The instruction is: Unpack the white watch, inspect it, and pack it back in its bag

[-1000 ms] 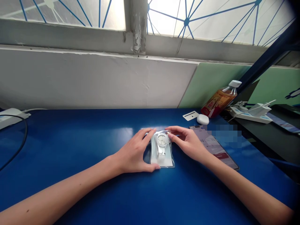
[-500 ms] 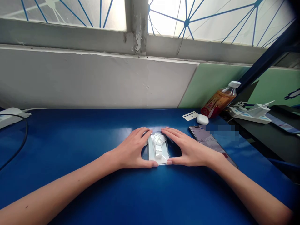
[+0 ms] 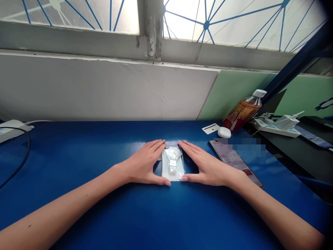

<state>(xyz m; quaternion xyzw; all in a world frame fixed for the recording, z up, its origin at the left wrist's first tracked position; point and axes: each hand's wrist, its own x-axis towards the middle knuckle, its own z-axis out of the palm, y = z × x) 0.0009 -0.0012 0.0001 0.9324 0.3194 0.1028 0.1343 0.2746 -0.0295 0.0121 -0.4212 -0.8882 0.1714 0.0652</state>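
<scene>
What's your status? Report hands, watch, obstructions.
Left hand, right hand open, flanking clear packet. White watch face-up inside. Phone near right hand, not between hands.

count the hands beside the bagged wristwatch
2: the left hand lies along the left side of the clear pouch with the white wristwatch in it, the right hand along its right side.

Office-like desk (image 3: 161,215), power strip (image 3: 277,130)
</scene>
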